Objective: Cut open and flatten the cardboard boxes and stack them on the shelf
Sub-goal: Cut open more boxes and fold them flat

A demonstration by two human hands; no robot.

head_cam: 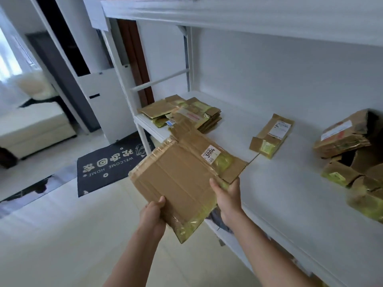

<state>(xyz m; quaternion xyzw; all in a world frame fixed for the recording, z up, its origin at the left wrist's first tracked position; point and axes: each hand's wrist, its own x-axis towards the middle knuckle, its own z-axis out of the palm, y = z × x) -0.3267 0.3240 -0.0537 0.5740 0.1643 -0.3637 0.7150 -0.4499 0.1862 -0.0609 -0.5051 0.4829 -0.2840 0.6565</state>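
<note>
1. A flattened box point(182, 179), taped and bearing a white label point(211, 154), is held in the air in front of the shelf point(279, 204), between both hands and tilted, its far flap reaching toward the shelf's front edge.

2. Judged from this pose, the step in hand is carrying the flat sheet to the stack point(186, 112), which lies on the shelf ahead of and beyond the hands, to the left. To do it well, the sheet should be kept level, slid over the edge flap first, and squared on the pile so it does not overhang.

3. The left hand point(152, 214) clamps the near left edge, thumb pressed on top and the fingers hidden beneath.

4. The right hand point(228, 200) pinches the right edge by the yellow tape, thumb on top, with the other fingers curled under the board. Both forearms reach forward and slightly up.

5. Past the right hand a small box point(271, 135) lies alone on the shelf; further right, a heap of boxes point(350, 152) looks only partly flattened, so more work likely remains.

6. Left of the left hand, on the floor, lies a dark mat point(107, 164).
</note>
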